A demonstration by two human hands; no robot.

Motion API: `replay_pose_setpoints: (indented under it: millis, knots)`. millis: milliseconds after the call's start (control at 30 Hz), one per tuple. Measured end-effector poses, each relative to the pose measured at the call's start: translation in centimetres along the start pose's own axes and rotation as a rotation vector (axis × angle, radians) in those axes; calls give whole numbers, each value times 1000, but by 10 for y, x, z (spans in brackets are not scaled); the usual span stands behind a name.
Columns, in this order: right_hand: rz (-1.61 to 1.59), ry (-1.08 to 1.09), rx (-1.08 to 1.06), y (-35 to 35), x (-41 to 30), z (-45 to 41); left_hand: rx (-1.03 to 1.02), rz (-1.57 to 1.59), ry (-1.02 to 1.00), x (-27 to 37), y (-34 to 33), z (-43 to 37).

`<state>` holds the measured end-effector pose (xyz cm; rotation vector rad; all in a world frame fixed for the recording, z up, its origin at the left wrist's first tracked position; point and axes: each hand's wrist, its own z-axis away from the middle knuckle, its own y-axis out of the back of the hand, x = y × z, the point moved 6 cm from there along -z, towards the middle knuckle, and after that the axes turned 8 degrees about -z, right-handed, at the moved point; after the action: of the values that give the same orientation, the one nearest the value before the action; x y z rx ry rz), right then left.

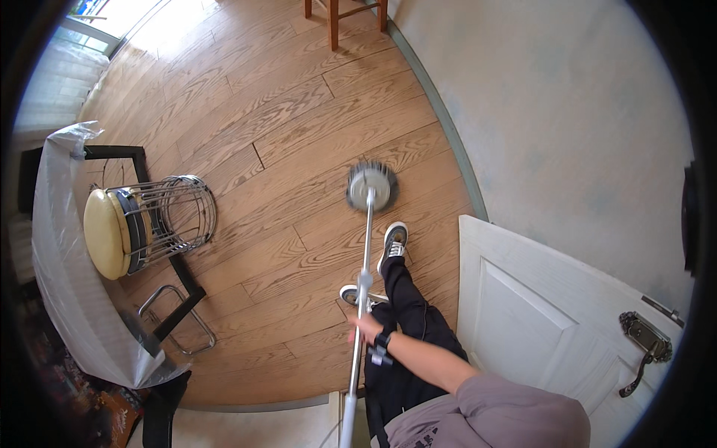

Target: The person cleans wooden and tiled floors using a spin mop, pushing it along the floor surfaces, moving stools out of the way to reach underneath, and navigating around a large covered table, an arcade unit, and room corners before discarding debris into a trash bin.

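Observation:
My right hand (367, 329), with a dark watch on its wrist, is closed around the middle of a metal pole (367, 241). The pole runs up the view to a round floor-cleaning head (369, 187) with a grey disc and a dark fringe, which rests on the wood-look floor (285, 185). A light collar (364, 278) sits on the pole above my hand. The pole's lower end leaves the view at the bottom. My left hand is out of view. My two sneakers (394, 241) stand just below the cleaning head, on either side of the pole.
Stacked round stools with metal legs and a yellow seat (103, 234) lie sideways at left, by a black frame (187, 277) and a plastic-wrapped long item (67, 252). A wooden stool (333, 25) stands at the top. A white door (521, 302) and a wall (549, 123) are at right.

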<state>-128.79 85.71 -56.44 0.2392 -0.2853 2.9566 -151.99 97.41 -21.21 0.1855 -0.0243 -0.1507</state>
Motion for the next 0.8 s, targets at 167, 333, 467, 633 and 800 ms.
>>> replay_pose_setpoints:
  millis: [167,333,467,633,800]
  knots:
    - [286,-240,36,-27,157,29,103,35,299,-15,1,112]
    - [650,-24,-162,-21,42,21,153,-247,103,-6,1,84]
    - [863,478,-277,-73,-65,-29,145,76,55,35,0,20]
    - [1160,875,-209,-177,-267,44,-44,380,42,237,35,-93]
    - [524,752,-379,-218,-381,88,-114,668,-487,476,78,-176]
